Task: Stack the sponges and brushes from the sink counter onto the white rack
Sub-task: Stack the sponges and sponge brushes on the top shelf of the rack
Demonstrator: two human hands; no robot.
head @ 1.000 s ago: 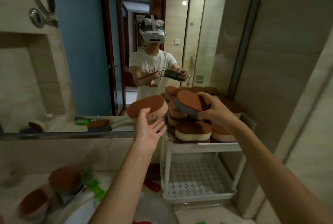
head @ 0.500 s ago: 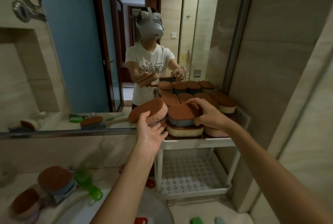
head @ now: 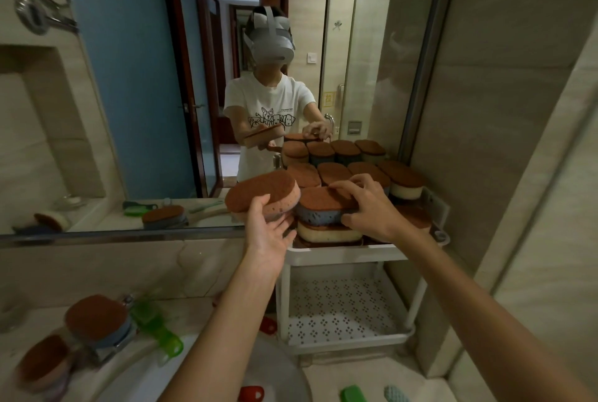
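A white two-tier rack (head: 346, 254) stands against the mirror at the counter's right end. Its top shelf is packed with brown-topped sponges. My right hand (head: 372, 207) grips a blue sponge with a brown top (head: 323, 207), set on a cream sponge (head: 326, 233) at the shelf's front. My left hand (head: 268, 233) holds a pink sponge with a brown top (head: 263, 196) from below, tilted, just left of the rack. Two more brown-topped sponges (head: 97, 320) (head: 43, 363) lie on the counter at lower left beside a green brush (head: 155, 327).
The rack's lower perforated shelf (head: 343, 314) holds nothing. A sink basin (head: 265, 369) lies below my arms. Small red (head: 250, 393), green (head: 352, 393) and teal (head: 396, 393) items sit at the bottom edge. The mirror (head: 145, 94) doubles the scene; a tiled wall is close on the right.
My right hand has brought the blue sponge down from the air onto the cream sponge at the shelf's front. The left hand has kept the pink sponge beside the rack.
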